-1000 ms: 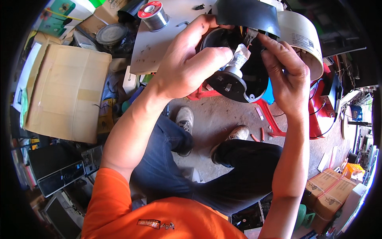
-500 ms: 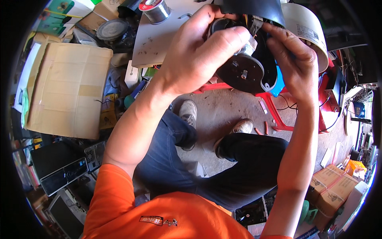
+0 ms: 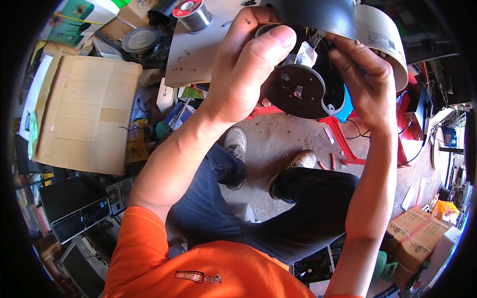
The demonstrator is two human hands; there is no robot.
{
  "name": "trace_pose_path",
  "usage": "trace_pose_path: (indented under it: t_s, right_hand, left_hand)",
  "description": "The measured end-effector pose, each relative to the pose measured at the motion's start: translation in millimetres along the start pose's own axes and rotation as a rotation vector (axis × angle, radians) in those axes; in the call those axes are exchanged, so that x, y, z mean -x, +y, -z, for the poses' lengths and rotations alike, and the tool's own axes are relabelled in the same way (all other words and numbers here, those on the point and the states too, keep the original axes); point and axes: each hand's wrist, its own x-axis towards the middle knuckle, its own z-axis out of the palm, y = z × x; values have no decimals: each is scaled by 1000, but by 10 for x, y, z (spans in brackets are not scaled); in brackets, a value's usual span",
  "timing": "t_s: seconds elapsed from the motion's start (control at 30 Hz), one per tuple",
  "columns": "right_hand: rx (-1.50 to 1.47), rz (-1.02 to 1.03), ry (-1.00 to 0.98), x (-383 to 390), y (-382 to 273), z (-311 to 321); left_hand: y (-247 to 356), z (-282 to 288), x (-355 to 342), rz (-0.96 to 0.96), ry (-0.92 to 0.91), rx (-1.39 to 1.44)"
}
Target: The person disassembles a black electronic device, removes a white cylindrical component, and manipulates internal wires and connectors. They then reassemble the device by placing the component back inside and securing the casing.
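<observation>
An opened black appliance housing (image 3: 298, 92) is held up at the top of the head view. Its lower part is round, with a dark flat plate and a small metal contact near the middle. Above the gap sits a black curved cover (image 3: 315, 15); a whitish wrapped bundle (image 3: 306, 55) and wires show between. My left hand (image 3: 243, 64) is closed round the housing's left side, thumb lifted over its edge. At the right edge my right hand (image 3: 367, 74) is closed, index finger and thumb at the gap near the wires; its other fingers are partly hidden.
Behind the housing is an off-white cylinder (image 3: 382, 42). A solder spool (image 3: 193, 15) stands on the pale table (image 3: 189, 64). Red stool legs (image 3: 343, 144) are on the floor. Cardboard (image 3: 89, 114) lies at left, a carton (image 3: 415, 231) at lower right.
My left thumb has drawn back up and left from the gap, showing more of the whitish bundle. The housing has shifted and turned slightly; my right hand stays nearly in place.
</observation>
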Motion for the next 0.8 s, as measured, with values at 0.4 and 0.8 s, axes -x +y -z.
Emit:
trace_pose_path:
  t_s: [0.4,0.8]
  right_hand:
    - [60,-80,-19,25,-2,66]
    - [-107,-122,18,92,54,47]
  left_hand:
    - [47,-60,5,-31,-12,-125]
    - [85,-130,32,-101,-37,8]
